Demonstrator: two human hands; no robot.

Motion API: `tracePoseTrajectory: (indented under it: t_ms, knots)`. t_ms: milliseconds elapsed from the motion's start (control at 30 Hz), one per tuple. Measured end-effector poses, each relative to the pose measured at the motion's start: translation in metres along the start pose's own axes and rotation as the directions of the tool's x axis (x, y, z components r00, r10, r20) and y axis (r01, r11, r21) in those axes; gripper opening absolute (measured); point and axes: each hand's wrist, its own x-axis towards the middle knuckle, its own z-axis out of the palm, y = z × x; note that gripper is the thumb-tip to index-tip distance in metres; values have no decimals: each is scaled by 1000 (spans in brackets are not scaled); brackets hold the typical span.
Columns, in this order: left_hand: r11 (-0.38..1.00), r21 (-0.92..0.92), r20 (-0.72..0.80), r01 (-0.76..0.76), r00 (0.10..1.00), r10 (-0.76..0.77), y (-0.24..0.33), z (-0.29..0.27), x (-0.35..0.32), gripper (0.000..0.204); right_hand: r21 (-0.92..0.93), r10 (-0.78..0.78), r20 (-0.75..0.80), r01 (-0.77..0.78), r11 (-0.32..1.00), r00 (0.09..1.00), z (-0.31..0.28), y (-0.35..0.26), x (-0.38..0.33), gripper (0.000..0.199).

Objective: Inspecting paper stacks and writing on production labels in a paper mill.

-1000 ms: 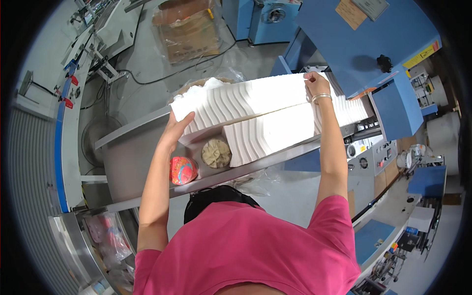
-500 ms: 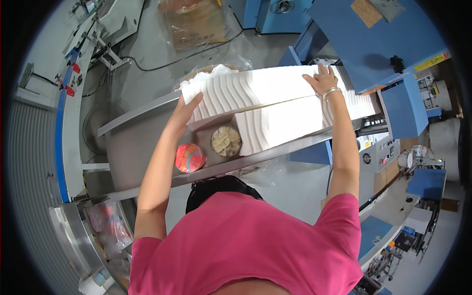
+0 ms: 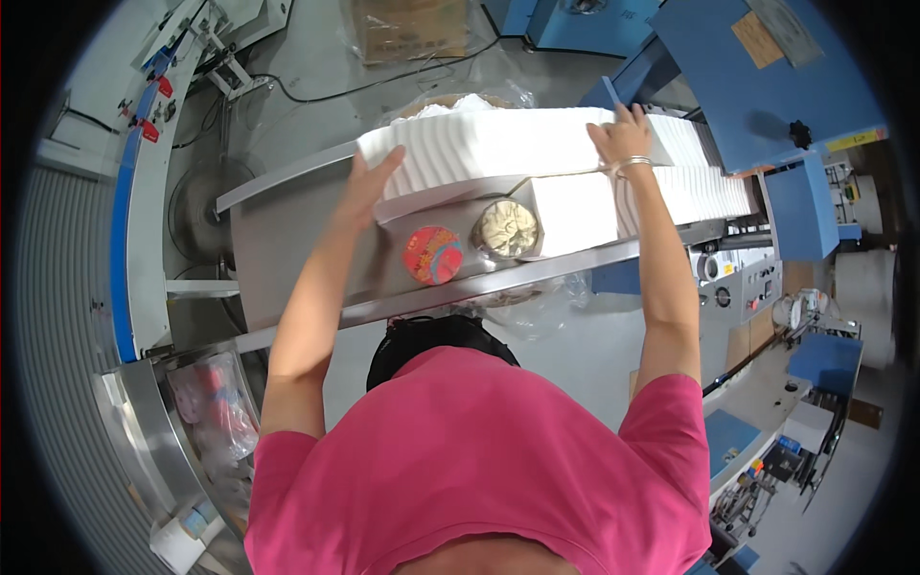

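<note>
A long row of white stacked sheets [image 3: 517, 137] lies along the far side of a metal trough [image 3: 316, 220], bowed between my hands. My left hand [image 3: 371, 182] presses on the row's left end, thumb on its near top edge. Farther right, my right hand [image 3: 625, 139], a bracelet at its wrist, grips the top of the row, its fingertips partly hidden among the sheets. A nearer, shorter row of white sheets [image 3: 575, 213] lies beside it. At its left end sit a round gold-beige wrapped thing [image 3: 506, 228] and a round red patterned one [image 3: 431, 255].
A blue machine [image 3: 728, 86] stands at the trough's right end. Behind the trough are a plastic-covered cardboard box [image 3: 412, 34] and a black cable [image 3: 383, 88] on the floor. At lower left is a bin of plastic packaging [image 3: 216, 407]. A blue-edged machine frame [image 3: 125, 259] runs along the left.
The nearer row's left end and both round things have shifted right along the trough. The far row, with both hands on it, now bows more, its left end farther left.
</note>
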Motion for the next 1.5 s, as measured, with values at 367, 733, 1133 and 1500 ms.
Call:
tracePoseTrajectory:
  t_ms: [367, 733, 1133, 1500]
  knots:
    - [993, 77, -134, 88, 988, -78, 16, -227, -56, 79, 349, -69, 96, 31, 937, 993, -7, -205, -64, 59]
    - [961, 271, -97, 50, 995, -25, 25, -214, -61, 77, 408, 38, 167, -104, 907, 985, -18, -170, -76, 60]
    - [940, 340, -63, 31, 998, -10, 26, -213, -59, 84, 240, -326, -54, 329, 913, 944, -24, -232, -206, 79]
    - [944, 310, -102, 111, 991, -83, 21, -226, -60, 79, 249, 176, -489, -57, 967, 854, -52, -52, -49, 64]
